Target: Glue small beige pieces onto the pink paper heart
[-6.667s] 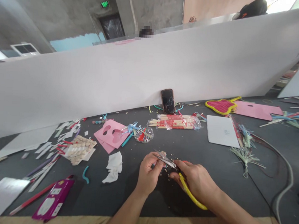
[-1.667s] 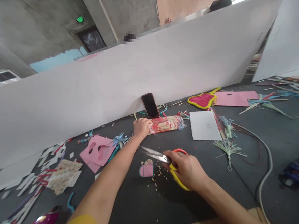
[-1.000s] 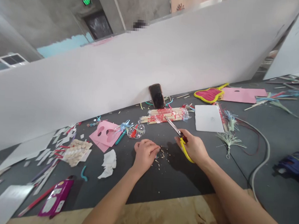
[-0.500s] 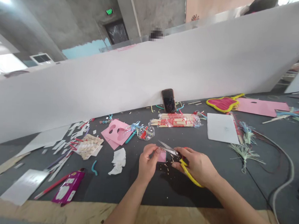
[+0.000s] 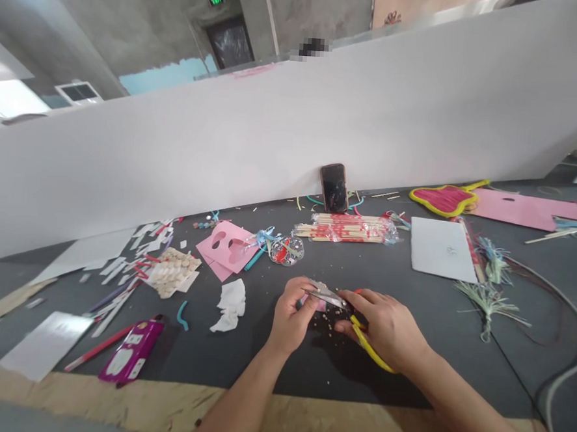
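My left hand (image 5: 293, 314) is closed in a pinch on a small pink paper piece (image 5: 307, 301) just above the dark table (image 5: 409, 315). My right hand (image 5: 390, 328) grips the yellow-handled scissors (image 5: 355, 321), and their metal blades point left onto the pink piece between my hands. Small pale crumbs (image 5: 328, 319) lie scattered on the table under the blades. Most of the pink piece is hidden by my left fingers and the blades.
A phone (image 5: 332, 187) leans on the white partition (image 5: 294, 125). A wrapped bundle of sticks (image 5: 349, 227), white card (image 5: 441, 249), pink cut-out paper (image 5: 228, 248), crumpled tissue (image 5: 231, 299), a magenta box (image 5: 132, 359) and a grey cable (image 5: 570, 363) lie around.
Over the last second my left hand picked the pink piece up off the table and my right hand swung the scissors back from the stick bundle to it. The blades now close in on the piece.
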The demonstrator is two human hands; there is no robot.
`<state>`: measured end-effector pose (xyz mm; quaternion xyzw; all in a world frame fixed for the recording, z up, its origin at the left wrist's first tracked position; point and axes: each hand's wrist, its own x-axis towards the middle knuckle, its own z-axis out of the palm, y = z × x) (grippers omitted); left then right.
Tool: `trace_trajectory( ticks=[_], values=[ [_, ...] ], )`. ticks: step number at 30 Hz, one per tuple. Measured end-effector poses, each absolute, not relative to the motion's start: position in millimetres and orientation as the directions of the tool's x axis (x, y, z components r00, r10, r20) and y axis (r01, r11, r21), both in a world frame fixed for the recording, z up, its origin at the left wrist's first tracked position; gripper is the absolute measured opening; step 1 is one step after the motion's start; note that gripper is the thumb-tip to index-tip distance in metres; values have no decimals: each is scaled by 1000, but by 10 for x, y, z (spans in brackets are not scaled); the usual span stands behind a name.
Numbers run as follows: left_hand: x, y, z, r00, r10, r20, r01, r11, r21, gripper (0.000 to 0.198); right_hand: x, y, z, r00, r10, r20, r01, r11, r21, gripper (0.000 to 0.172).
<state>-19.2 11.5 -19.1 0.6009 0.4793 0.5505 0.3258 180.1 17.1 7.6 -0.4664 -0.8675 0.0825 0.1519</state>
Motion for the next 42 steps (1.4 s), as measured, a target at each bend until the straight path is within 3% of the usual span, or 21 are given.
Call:
trace_trajectory(
  ticks=[12,25,32,37,42],
  values=[
    [-203,92,-121,-11,914,406,180,-397,900,25,1753,120,56,-538,812,227,753,584,-304,41],
    [-200,43,-38,-67,895,441,360,-391,847,23,1692,76,8,-518,810,275,773,581,-255,39],
    [-208,49,-36,-74,880,469,415,-400,817,27,1694,105,46,-507,813,288,774,576,-264,50],
    [-236,57,-58,-35,873,487,409,-432,804,24,1693,100,96,-522,809,272,764,585,-274,61],
    [-273,77,-65,-22,896,443,319,-413,853,12,1708,105,92,-547,801,245,746,599,-292,52]
  ],
)
